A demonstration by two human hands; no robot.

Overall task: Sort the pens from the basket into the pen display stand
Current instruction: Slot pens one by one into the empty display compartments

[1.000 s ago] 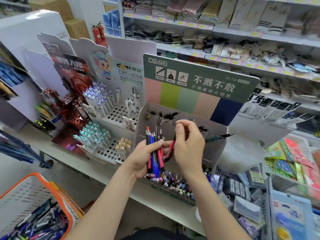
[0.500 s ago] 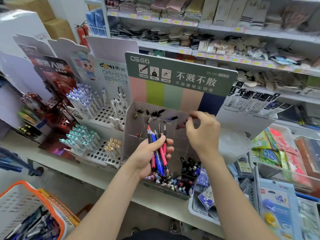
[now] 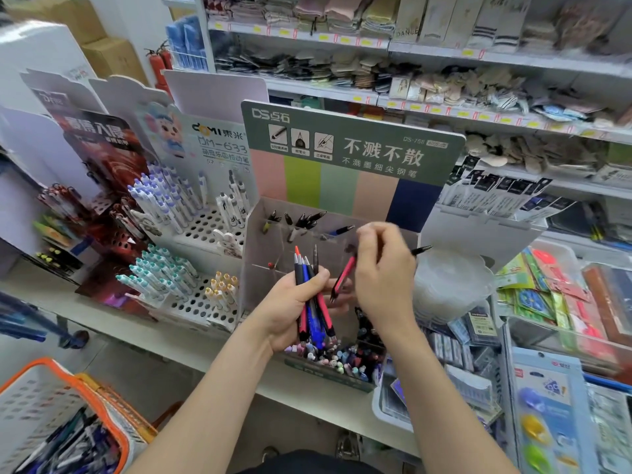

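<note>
Slanting steeply, red pen (image 3: 343, 276) (in right hand (image 3: 383, 271)) points down-left.

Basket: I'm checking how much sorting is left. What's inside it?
Loose pens, mostly blue and dark, lie in the basket. They cover its bottom, and the frame edge cuts off the rest.

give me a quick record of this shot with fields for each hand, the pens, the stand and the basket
left hand: grips a bundle of pens, tips down, in front of the stand
right hand: pinches a red pen by its upper end; fingers blurred
display stand: grey card with green header; a few dark pens in the upper slots
basket: orange rim, lower left; loose pens inside
task state: red pen not yet in a slot
</note>
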